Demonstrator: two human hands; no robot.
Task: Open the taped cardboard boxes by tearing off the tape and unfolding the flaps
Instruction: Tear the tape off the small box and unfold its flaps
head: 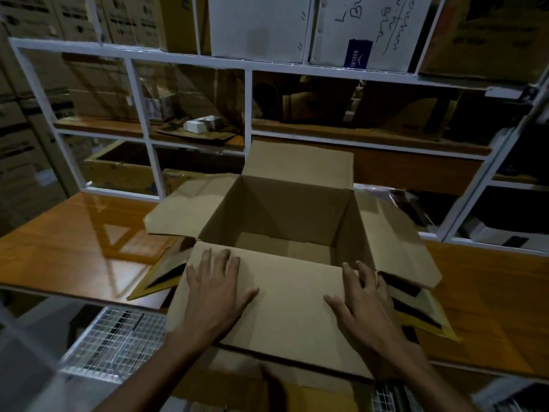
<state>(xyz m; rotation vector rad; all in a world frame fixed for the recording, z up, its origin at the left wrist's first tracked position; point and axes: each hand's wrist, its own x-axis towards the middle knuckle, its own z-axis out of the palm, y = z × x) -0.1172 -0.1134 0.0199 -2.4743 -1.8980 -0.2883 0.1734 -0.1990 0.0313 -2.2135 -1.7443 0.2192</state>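
an open box [282,221] sits on a table [74,248], shelving [190,60] behind it; both hands rest on its near flap [285,304].

Head cam, looks fwd-down, close over open box [279,221].

Far above and beyond the fingers, the white carton [368,28] on the top shelf bears black handwritten marker script; only a loose "L" and "B" can be made out, the underlined scrawl beside them being illegible. Its blue label [358,54] and the print on the stacked brown cartons [35,19] are too blurred to read.
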